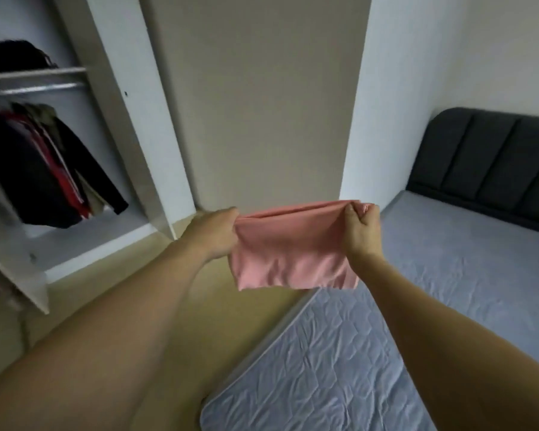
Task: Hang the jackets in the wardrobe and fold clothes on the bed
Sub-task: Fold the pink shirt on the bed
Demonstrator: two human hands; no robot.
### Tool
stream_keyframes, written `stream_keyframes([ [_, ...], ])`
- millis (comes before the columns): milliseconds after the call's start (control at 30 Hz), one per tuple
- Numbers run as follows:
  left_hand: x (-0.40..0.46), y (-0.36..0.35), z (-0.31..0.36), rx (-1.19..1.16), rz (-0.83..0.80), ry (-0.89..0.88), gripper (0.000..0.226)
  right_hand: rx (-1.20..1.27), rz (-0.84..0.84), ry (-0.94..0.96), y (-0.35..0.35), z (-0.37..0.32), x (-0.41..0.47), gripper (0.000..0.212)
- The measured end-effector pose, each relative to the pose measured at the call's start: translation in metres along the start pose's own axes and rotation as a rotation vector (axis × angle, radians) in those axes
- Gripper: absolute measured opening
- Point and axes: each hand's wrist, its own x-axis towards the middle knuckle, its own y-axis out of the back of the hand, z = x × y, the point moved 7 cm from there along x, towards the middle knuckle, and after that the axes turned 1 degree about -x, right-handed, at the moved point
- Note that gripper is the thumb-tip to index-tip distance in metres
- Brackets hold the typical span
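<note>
Between the two raised hands, a pink garment (288,253) hangs in the air, already doubled into a compact rectangle, over the floor (156,290) just off the near edge of the bed (417,306). Left hand (213,233) grips its upper left corner with curled fingers; right hand (360,230) pinches the bunched upper right corner, thumb on top. Lower edge hangs free and touches nothing.

Assessment: folding is the step in hand, and this piece appears near its final fold. Next move likely calls for one more fold or for laying it flat on the bed, keeping the edges aligned.

Jackets (44,163) hang on the rail in the open wardrobe (131,98) at left; that part of the task looks largely done. Dark headboard (492,157) stands at right.

No brand, label or legible writing is visible anywhere.
</note>
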Motion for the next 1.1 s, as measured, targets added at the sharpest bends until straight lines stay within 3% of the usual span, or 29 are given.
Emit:
stream_keyframes([
  [167,-0.006,0.194,-0.093,0.374,0.305,0.051,0.016,0.139,-0.088,0.18,-0.123,-0.19,-0.01,0.01],
  [367,-0.014,0.323,-0.249,0.363,0.593,0.359,0.018,0.285,-0.217,0.285,-0.288,-0.317,-0.032,0.009],
  [433,-0.01,0.344,-0.3,0.389,0.589,0.416,0.021,0.268,-0.25,0.307,-0.342,-0.344,-0.037,0.009],
  [533,0.009,0.365,-0.388,0.292,0.563,0.477,0.008,0.277,-0.235,0.325,-0.431,-0.378,-0.042,0.021],
  [600,0.018,0.365,-0.413,0.241,0.515,0.49,0.01,0.255,-0.184,0.316,-0.451,-0.385,-0.041,0.027],
  [800,0.102,0.398,-0.579,0.26,0.526,0.547,0.03,0.217,-0.32,0.334,-0.656,-0.432,-0.003,0.031],
  [967,0.173,0.451,-0.688,0.377,0.599,0.631,0.031,0.291,-0.484,0.327,-0.819,-0.484,0.034,0.016],
  [1100,0.218,0.471,-0.786,0.545,0.564,0.791,0.032,0.352,-0.577,0.373,-0.946,-0.518,0.046,0.011],
])
